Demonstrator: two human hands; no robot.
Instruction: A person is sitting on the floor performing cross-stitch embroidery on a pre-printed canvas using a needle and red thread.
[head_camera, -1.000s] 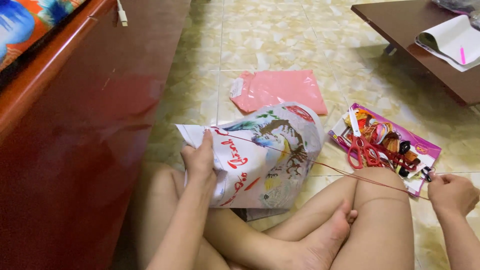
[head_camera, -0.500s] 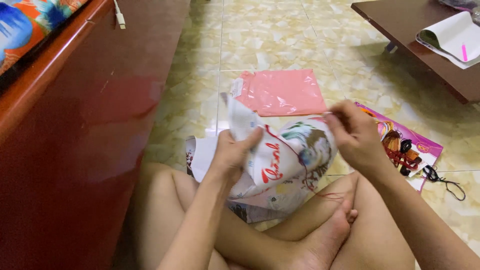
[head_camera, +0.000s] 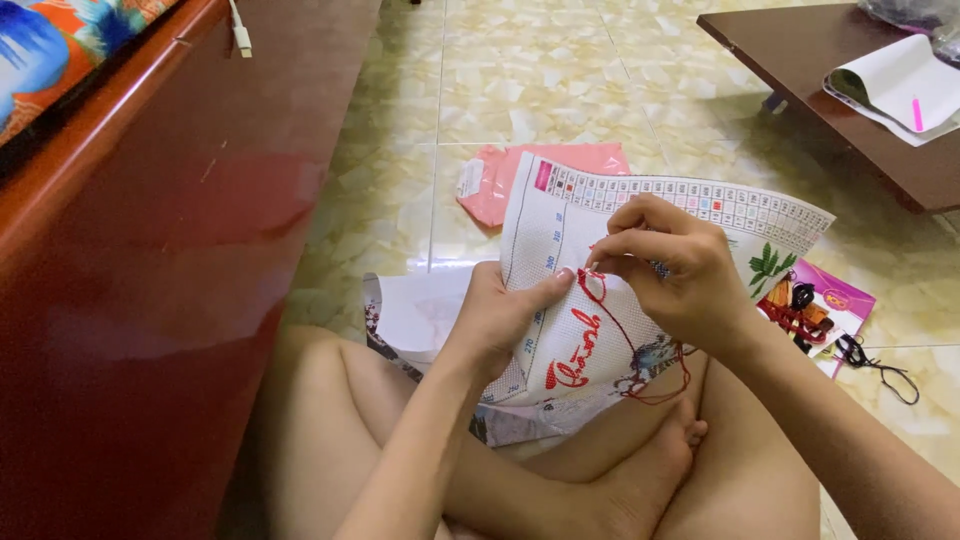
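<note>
Marbled floor tiles (head_camera: 560, 80) lie under crossed legs, over which the left hand (head_camera: 500, 320) pinches the cross-stitch canvas (head_camera: 600, 300) while the right hand (head_camera: 670, 265), fingertips closed, pinches something too small to make out at the red thread (head_camera: 640, 350), whose slack loop risks snagging.

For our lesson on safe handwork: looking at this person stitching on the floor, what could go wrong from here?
1. The loose red thread loops over the bare foot; it could snag or tangle when pulled.
2. The right hand pinches at the white cross-stitch cloth right beside the left hand's thumb; if a needle is there, too small to see, it might prick the thumb.
3. Scissors lie on the pink card near the knee; a shifted leg might hit them.
</note>
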